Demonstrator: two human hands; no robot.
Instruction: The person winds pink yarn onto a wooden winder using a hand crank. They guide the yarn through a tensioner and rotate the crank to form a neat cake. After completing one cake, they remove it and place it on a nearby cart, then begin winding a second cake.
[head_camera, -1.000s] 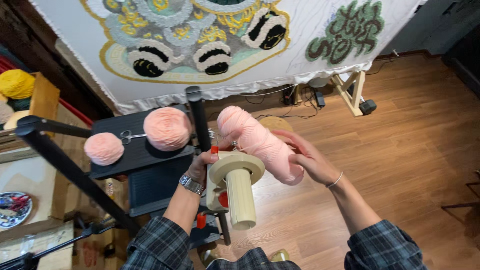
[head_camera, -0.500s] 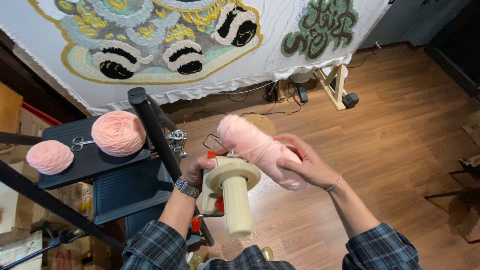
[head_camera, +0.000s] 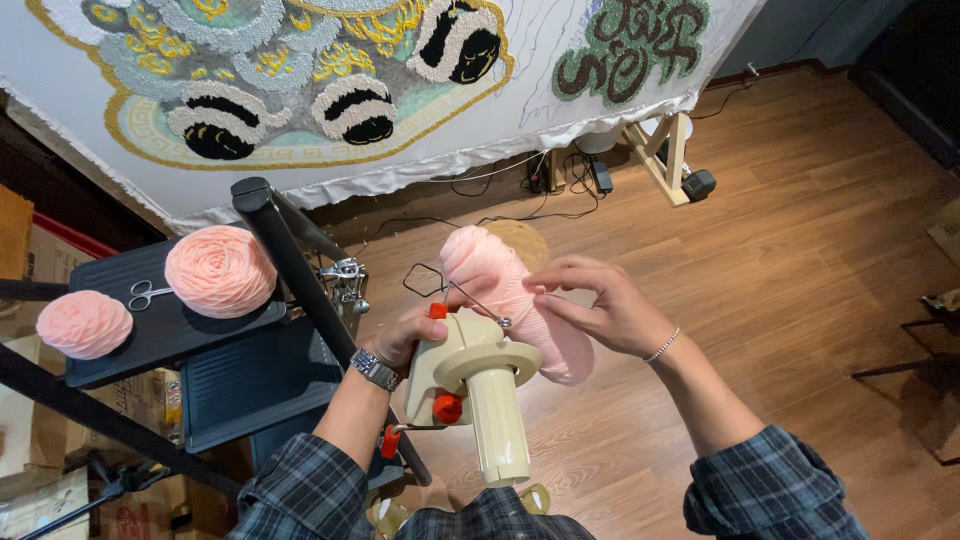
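My left hand (head_camera: 408, 338) grips the back of a cream yarn winder (head_camera: 470, 372) with red knobs. Its bare spindle (head_camera: 500, 425) points toward me. A long pink skein of yarn (head_camera: 480, 262) lies behind the winder, and its lower end shows at the right of the winder. My right hand (head_camera: 598, 305) rests over the skein with its fingers closed on the yarn, close to the winder's thin wire guide arm (head_camera: 478, 305). I wear a watch on the left wrist and a thin bracelet on the right.
A dark blue cart tray (head_camera: 190, 335) at left carries two pink yarn balls (head_camera: 220, 270) (head_camera: 83, 323) and scissors (head_camera: 148, 293). A black pole (head_camera: 295, 280) crosses beside it. A tufted rug on a frame (head_camera: 300, 90) hangs beyond, with wooden legs (head_camera: 672, 155) and cables on the wood floor.
My right hand has come from beneath the skein to over its side, and the skein now lies lower behind the winder. The view has moved closer; the left hand keeps its hold.
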